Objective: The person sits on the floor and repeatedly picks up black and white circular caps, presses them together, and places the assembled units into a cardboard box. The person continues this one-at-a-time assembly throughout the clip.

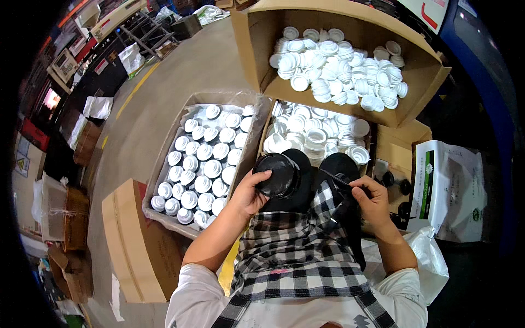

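Observation:
My left hand (249, 194) is closed round the edge of a black round cap-like part (275, 176), its thumb on the rim, above my lap. To its right, my right hand (374, 204) is closed with the fingers curled round a thin dark stick-like tool (334, 178) that points toward the black part. What the tool is exactly, I cannot make out. A black-and-white checked apron (295, 232) covers my lap below both hands. Just beyond my knees, an open box holds white round plastic parts (315, 136), some of them cup-shaped.
A large tilted cardboard box (421, 90) with many loose white caps rises behind. Left of my knees stands a lined carton (153, 188) with rows of white ribbed parts. A closed carton (123, 240) is nearer; a white printed bag (456, 186) is at right.

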`<state>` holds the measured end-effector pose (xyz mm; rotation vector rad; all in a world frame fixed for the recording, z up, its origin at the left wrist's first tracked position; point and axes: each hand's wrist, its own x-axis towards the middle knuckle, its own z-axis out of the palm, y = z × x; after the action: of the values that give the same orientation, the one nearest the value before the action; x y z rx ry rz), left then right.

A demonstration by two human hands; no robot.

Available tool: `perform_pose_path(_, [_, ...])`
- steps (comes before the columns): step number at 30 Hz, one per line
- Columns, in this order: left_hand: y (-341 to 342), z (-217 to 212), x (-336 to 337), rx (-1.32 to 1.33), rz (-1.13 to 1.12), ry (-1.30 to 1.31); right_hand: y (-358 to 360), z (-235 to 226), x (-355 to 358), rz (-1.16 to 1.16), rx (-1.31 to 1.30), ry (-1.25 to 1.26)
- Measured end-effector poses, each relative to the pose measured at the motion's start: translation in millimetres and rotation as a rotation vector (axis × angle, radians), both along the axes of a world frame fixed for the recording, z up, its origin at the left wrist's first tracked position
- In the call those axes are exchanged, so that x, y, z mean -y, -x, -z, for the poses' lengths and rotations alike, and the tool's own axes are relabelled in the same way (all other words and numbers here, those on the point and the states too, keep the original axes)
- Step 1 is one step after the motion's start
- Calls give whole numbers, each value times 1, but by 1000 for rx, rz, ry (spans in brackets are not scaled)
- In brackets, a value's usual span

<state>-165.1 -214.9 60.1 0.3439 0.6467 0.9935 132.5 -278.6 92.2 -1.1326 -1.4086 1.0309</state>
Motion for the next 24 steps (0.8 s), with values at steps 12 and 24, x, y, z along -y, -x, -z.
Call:
perform_pose_path(12, [-86, -4, -37, -495, 146, -543, 12, 14, -11, 284, -112, -1])
perform_pose_path(24, [-64, 7, 22, 8, 468, -474, 31, 38, 5, -109, -732, 447])
